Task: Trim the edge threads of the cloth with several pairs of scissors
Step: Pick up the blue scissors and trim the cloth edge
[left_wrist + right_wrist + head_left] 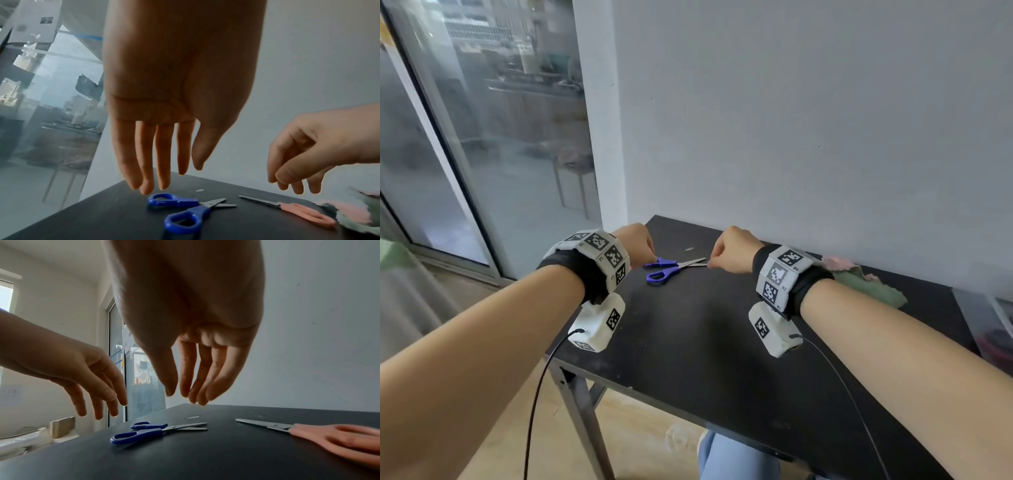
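Blue-handled scissors (666,269) lie on the black table (688,342) with their blades slightly apart. My left hand (643,253) hovers just over their far handle loop, fingers (144,162) straight and hanging down, holding nothing. My right hand (717,258) hangs over the blade tips, fingers (205,378) loosely drawn together and empty. Pink-handled scissors (298,211) lie closed to the right of the blue scissors (185,209); my right wrist hides them in the head view. A green and pink cloth (866,284) is bunched by the wall on the right.
The grey wall (808,137) runs along the table's far edge. A glass door (482,154) stands to the left, beyond the table's left edge. A clear plastic box (993,318) sits at the table's right end.
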A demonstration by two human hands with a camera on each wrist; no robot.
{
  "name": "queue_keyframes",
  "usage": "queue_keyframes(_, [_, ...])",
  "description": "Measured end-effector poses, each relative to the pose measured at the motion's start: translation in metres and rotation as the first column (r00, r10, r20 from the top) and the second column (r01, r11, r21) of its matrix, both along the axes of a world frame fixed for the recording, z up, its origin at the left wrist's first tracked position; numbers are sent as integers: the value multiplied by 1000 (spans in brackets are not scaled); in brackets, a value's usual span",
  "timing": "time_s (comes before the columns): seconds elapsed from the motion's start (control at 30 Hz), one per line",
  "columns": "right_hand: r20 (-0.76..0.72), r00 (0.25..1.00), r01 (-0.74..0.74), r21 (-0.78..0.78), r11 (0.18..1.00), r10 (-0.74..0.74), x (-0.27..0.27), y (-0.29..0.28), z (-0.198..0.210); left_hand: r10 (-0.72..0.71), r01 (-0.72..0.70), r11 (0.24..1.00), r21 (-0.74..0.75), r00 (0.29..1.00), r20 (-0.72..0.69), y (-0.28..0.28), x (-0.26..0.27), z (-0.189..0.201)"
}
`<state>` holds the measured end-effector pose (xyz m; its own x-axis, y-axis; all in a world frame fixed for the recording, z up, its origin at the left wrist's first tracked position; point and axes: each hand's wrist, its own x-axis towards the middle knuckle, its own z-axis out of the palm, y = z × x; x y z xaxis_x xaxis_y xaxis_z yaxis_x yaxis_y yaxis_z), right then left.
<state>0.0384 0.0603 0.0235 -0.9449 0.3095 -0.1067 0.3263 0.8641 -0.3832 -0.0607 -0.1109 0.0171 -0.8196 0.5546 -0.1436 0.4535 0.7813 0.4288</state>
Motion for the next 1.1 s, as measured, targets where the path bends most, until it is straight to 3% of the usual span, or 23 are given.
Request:
queue_keyframes(0.43, [135, 979, -149, -30, 988, 152, -63, -32, -28, 13, -14, 998, -60, 999, -30, 1, -42, -34])
queue_keyframes(0.67, [156, 961, -227, -20, 974, 228, -70, -30, -37, 5, -5, 999, -54, 1000, -5, 13, -46, -35])
queue_keyframes(0.97, [149, 952, -264, -33, 964, 266, -68, -25, -37, -97, 105, 983, -148, 993, 61, 23, -40, -33])
queue_keyframes(1.1, [144, 953, -263, -43, 964, 267, -63, -21, -36, -48, 72, 984, -162, 988, 147, 23, -35, -31])
